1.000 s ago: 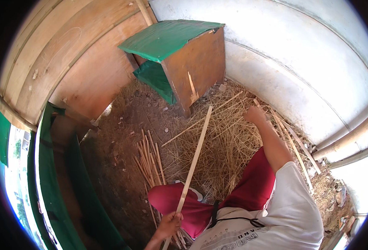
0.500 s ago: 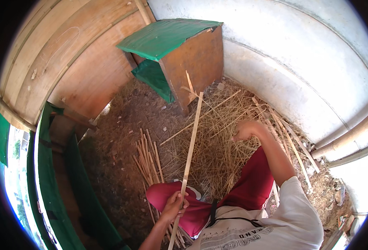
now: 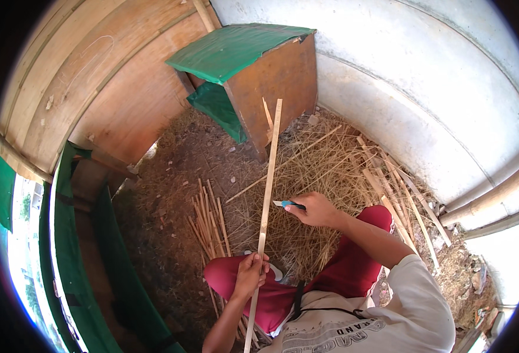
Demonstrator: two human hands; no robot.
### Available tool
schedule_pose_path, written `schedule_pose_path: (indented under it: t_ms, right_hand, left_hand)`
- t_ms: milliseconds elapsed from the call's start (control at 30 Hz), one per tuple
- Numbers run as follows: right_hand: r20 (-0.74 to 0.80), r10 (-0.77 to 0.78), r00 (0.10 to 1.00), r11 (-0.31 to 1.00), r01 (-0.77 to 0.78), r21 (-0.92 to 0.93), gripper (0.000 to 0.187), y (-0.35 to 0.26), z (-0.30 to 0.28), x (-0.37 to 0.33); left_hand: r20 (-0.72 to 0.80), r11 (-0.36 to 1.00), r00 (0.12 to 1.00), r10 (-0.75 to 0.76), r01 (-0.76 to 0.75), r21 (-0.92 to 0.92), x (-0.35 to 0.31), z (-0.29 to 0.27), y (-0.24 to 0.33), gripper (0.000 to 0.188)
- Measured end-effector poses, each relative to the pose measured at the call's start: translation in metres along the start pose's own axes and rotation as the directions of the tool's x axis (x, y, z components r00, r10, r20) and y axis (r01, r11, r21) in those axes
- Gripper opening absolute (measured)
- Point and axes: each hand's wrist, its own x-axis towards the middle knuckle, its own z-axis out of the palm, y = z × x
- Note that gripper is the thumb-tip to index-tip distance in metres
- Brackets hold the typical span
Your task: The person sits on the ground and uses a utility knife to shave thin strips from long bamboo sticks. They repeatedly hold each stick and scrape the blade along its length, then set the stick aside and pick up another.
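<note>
A long, pale bamboo strip (image 3: 269,176) rises at a slant in front of me, its lower end passing down by my lap. My left hand (image 3: 250,275) is closed around it near my bent knee. In my right hand (image 3: 313,209) is a utility knife (image 3: 289,205) with a blue and black handle, its short blade pointing left at the strip. A small gap separates the blade from the strip's right edge. Thin pale shavings (image 3: 306,247) lie heaped on the ground beneath my right hand.
To the left of the shavings lies a bundle of bamboo strips (image 3: 209,220). More strips (image 3: 409,200) lean along the right side by the white wall (image 3: 424,94). Ahead stands a brown wooden box (image 3: 277,76) with a green cover. Green sheeting (image 3: 118,259) lines a structure at left.
My right hand has moved left and down toward the strip, and the knife in it now shows. The strip has shifted upward, its top tilting slightly left.
</note>
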Motion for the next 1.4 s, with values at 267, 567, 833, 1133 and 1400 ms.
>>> schedule_pose_path:
  t_ms: [267,567,833,1133,1400]
  right_hand:
    - [-0.187,0.024,0.982,0.998,-0.012,0.065,0.034,0.012,-0.005,0.001]
    - [-0.126,0.002,0.992,0.999,0.003,0.037,0.037,0.007,0.0,0.003]
    - [-0.073,-0.024,0.997,1.0,0.025,0.014,0.037,0.005,0.012,0.005]
    - [-0.091,-0.049,0.995,0.997,0.054,0.047,0.033,0.001,0.01,0.003]
    - [-0.244,0.097,0.965,0.971,-0.038,0.238,0.028,0.004,0.005,0.011]
  left_hand:
    - [-0.041,0.993,0.999,0.012,-0.007,0.118,-0.011,0.005,0.003,0.029]
    - [-0.163,0.982,0.984,0.074,-0.043,0.186,-0.022,0.0,-0.014,0.028]
    - [-0.137,0.947,0.959,0.248,-0.21,0.245,0.011,0.01,-0.02,0.029]
    - [0.159,0.931,0.984,-0.081,0.131,-0.34,0.027,0.003,-0.007,0.04]
    - [0.536,0.825,0.844,0.005,0.299,-0.479,0.042,-0.017,-0.001,0.07]
